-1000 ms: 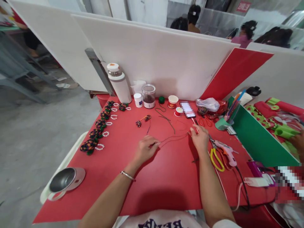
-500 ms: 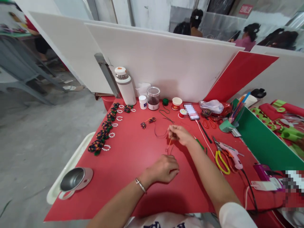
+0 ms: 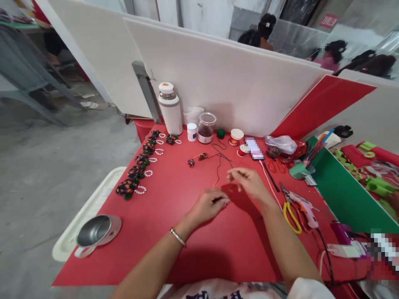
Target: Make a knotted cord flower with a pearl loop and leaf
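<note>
My left hand (image 3: pixel 209 206) is low over the red table, fingers curled in a pinch. A thin dark strand of yarn (image 3: pixel 218 170) runs down to it, its end hidden behind the fingers. That strand leads back to two small multicoloured yarn knots (image 3: pixel 202 156) joined by a short orange length. To the right, my right hand (image 3: pixel 247 182) hovers with bent fingers and the thumb apart; nothing shows between them. Beyond the hands lies a green yarn tail (image 3: pixel 220 146) from a small green ball (image 3: pixel 220 133).
At the left, finished-looking yarn knots with white bead loops (image 3: pixel 127 187) form a row, beside a metal mug (image 3: pixel 114 232). Behind stand a thermos (image 3: pixel 171 114) and jar (image 3: pixel 207 128). Right are a phone (image 3: pixel 254 148), pliers (image 3: pixel 291 216), glue gun (image 3: pixel 305 205) and green box (image 3: pixel 339 189).
My hands have come apart: the right has moved right and slightly down, the left slightly left and up. The strand that reached my right hand now runs to my left.
</note>
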`<state>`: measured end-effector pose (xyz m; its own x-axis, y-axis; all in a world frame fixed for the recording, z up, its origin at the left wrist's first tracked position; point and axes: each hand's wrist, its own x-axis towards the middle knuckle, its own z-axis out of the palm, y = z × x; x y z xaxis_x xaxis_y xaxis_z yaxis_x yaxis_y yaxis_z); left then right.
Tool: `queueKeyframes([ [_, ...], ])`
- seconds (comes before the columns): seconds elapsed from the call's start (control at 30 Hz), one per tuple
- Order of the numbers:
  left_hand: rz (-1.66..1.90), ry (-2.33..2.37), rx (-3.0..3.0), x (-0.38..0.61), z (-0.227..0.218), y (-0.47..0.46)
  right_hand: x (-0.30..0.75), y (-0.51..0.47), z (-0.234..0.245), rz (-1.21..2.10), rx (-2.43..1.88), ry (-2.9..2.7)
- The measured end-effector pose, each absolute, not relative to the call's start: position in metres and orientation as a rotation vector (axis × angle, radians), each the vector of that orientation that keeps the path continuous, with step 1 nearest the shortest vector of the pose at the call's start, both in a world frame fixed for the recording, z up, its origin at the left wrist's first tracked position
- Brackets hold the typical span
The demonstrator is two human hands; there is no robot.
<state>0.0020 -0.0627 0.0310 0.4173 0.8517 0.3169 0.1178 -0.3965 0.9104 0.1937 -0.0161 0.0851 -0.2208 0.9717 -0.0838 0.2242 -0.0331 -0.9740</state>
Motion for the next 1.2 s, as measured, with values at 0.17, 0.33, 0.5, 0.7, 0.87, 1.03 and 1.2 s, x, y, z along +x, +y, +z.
queueKeyframes([
  [0.17,1.114,1.025,1.692,-0.007,0.030,-0.049,0.169,-0.050,0.062,1.681,-1.114,-1.577],
  [0.33,1.180,1.172,1.583,-0.011,0.029,-0.045,0.177,-0.042,0.044,1.903,-1.072,-1.427],
  [0.5,1.203,1.167,1.442,-0.003,0.022,-0.048,0.180,-0.044,0.021,2.086,-0.744,-0.986],
  [0.7,1.239,1.253,1.392,-0.002,0.019,-0.050,0.184,-0.040,0.012,2.048,-0.652,-0.755],
  [0.87,1.252,1.277,1.386,0.001,0.015,-0.049,0.186,-0.038,0.012,2.057,-0.642,-0.827],
  [1.03,1.136,1.280,1.554,0.003,0.015,-0.051,0.176,-0.042,0.004,1.943,-0.773,-1.173],
  [1.2,0.976,1.470,1.935,0.000,0.021,-0.056,0.167,-0.048,0.000,1.460,-0.970,-1.644],
])
